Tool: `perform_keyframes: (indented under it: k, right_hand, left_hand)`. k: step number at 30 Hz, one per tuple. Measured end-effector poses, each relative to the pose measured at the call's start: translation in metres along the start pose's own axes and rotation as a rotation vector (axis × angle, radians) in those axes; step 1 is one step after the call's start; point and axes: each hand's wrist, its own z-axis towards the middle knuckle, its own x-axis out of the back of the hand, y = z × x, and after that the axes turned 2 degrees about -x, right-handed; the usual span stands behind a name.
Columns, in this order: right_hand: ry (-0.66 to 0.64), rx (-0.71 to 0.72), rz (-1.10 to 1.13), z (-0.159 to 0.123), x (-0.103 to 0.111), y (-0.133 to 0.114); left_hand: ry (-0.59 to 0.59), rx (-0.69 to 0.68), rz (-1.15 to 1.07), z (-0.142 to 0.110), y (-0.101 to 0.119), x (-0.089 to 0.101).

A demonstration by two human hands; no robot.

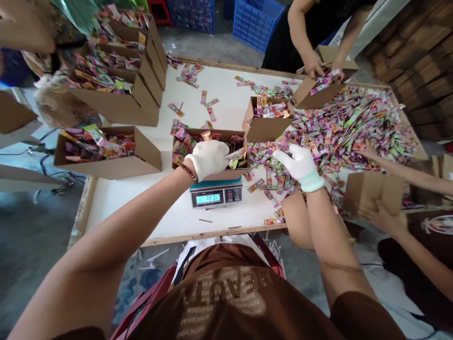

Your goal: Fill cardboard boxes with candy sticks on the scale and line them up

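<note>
My left hand [209, 158], in a white glove with a beaded bracelet at the wrist, is over an open cardboard box [212, 174] filled with small colourful packets. Its fingers are curled, and a pale pink packet [235, 154] sticks out at the fingertips. The box rests on a digital scale [216, 196] with a lit display. Over the near edge of a spread-out heap of packets [329, 127], my gloved right hand [300, 166] has its thumb and fingers apart, with no packet visible in its grasp.
Filled boxes stand at the left, one [106, 160] near the scale and several behind it. Another filled box [271, 125] stands beyond the scale. Across the white table [130, 208], a co-worker's hands [314, 66] handle a box; another person's hand [389, 219] holds a box [371, 191] at right.
</note>
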Motion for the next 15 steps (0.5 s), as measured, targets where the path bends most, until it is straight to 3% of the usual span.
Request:
perform_keyframes:
  k: [4,7,10,12,13,15]
  right_hand:
    - [-0.028,0.077,-0.036,0.012,-0.009,-0.024]
    - [-0.033,0.098,-0.222,0.025,-0.009,-0.027]
    - [-0.284,-0.034,-0.524,0.046,-0.01,-0.003]
    - [-0.486,-0.149,-0.655,0.07,-0.016,0.022]
    - [-0.528,-0.182,-0.684,0.085,-0.021,0.035]
    - [-0.469,-0.187,-0.716,0.12,-0.033,0.057]
  left_hand:
    - [0.202,0.022,0.103,-0.018,-0.012,0.017]
    - [0.318,-0.057,0.136,-0.037,-0.021,0.009]
    - [0.16,-0.158,0.17,-0.048,-0.024,-0.017]
    - [0.014,-0.11,0.201,-0.049,-0.022,-0.037]
    - [-0.032,-0.069,0.204,-0.048,-0.022,-0.046]
    - [-0.042,-0.02,0.15,-0.047,-0.026,-0.058]
